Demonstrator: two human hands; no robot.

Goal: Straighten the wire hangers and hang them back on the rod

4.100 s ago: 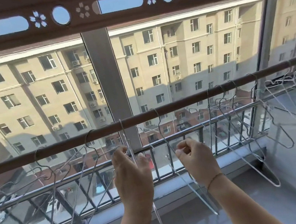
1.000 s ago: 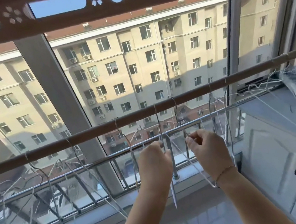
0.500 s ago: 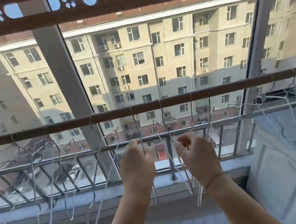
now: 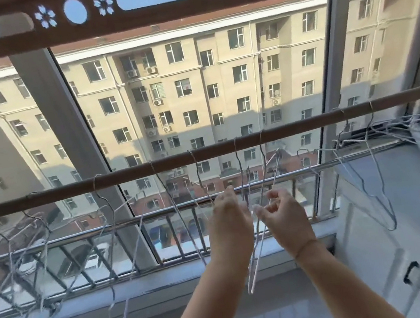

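Both hands are up under the rod (image 4: pixel 123 175), mid-span. Left hand (image 4: pixel 229 221) has its fingers near straight, pointing up beside the hanger (image 4: pixel 251 284), with no visible grip. Right hand (image 4: pixel 285 214) is loosely curled and the wire passes right at its thumb tip; can't tell if it's pinched. The hanger hangs between the hands with its hook up at the rod. It looks squashed narrow, so probably not straight yet.

Risks as I see them:
- Neighbouring hooks sit close, so pulling this one could drag or snag the next.
- Thin wire springs back, so a half-bend leaves it crooked.
- If the hook is only just seated, a tug lifts it off and it drops by the railing (image 4: pixel 104 230).
- The left bunch (image 4: pixel 24 243) already looks tangled.
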